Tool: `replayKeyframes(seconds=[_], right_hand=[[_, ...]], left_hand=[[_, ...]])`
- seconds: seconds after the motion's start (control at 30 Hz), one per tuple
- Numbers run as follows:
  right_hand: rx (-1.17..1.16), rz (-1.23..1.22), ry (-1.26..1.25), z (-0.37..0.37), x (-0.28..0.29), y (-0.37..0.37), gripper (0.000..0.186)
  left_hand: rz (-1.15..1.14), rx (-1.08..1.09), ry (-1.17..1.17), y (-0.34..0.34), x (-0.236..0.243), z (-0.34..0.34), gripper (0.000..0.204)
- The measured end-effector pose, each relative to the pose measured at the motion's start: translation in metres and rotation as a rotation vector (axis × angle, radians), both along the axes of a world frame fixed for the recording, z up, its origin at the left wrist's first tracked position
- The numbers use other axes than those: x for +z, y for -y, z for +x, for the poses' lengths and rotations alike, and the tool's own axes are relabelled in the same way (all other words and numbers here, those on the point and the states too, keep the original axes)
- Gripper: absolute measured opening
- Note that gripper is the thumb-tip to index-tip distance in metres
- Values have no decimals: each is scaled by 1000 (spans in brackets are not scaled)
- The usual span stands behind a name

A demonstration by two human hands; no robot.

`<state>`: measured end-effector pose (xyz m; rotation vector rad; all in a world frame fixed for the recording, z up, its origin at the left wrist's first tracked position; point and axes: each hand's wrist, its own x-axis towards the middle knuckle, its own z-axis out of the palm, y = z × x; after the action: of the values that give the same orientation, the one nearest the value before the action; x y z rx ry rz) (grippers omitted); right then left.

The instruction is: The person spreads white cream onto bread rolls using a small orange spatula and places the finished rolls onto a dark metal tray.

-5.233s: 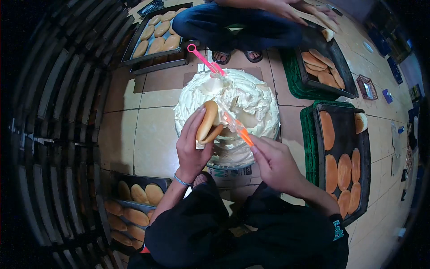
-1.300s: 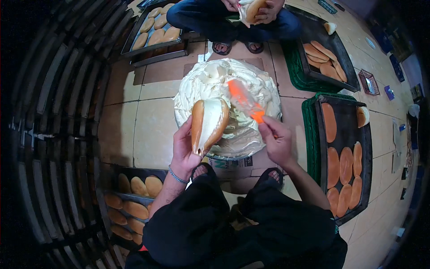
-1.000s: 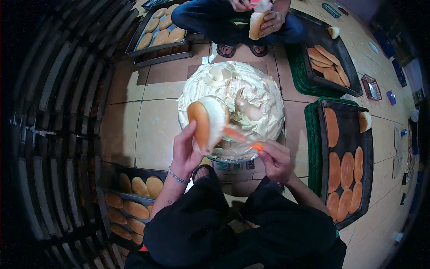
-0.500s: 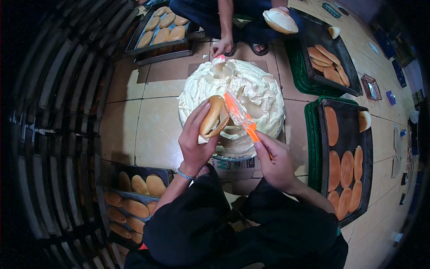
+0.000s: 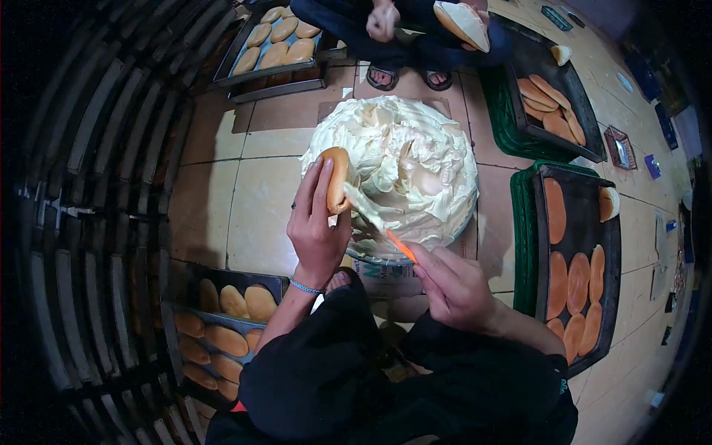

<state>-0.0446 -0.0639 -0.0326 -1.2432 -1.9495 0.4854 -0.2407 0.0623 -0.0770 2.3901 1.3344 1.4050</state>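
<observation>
My left hand [image 5: 315, 237] grips an oblong golden bun [image 5: 337, 174] over the left part of a large round bowl [image 5: 467, 215] heaped with white cream [image 5: 415, 141]. My right hand [image 5: 452, 289] holds an orange spatula [image 5: 400, 243] whose blade is thickly coated in cream and reaches up to the bun's right side, where its tip is partly lost against the cream.
Trays of buns stand at the upper left [image 5: 319, 41], lower left [image 5: 178, 297], and in green crates [image 5: 523, 237] on the right. A co-worker's hand [image 5: 382, 22] is at the top, beside another cream-filled bun [image 5: 460, 22]. A slatted rack [image 5: 96, 222] fills the left side.
My spatula has swung lower, now loaded with cream, and the bun has moved slightly left. The co-worker's hand has drawn back from the bowl; the pink tool is no longer visible there.
</observation>
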Motion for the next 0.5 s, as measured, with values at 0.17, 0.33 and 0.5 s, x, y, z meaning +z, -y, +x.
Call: replayKeyframes(seconds=[0.17, 0.33, 0.5], right_hand=[[-5, 67, 2, 23, -1, -3, 33], [-228, -58, -242, 58, 3, -39, 26], [-64, -246, -399, 71, -13, -63, 23]], left_hand=[[-20, -54, 95, 2, 10, -12, 62], [-1121, -705, 1010, 10, 8, -45, 62], [-1327, -953, 1371, 12, 1, -34, 68]])
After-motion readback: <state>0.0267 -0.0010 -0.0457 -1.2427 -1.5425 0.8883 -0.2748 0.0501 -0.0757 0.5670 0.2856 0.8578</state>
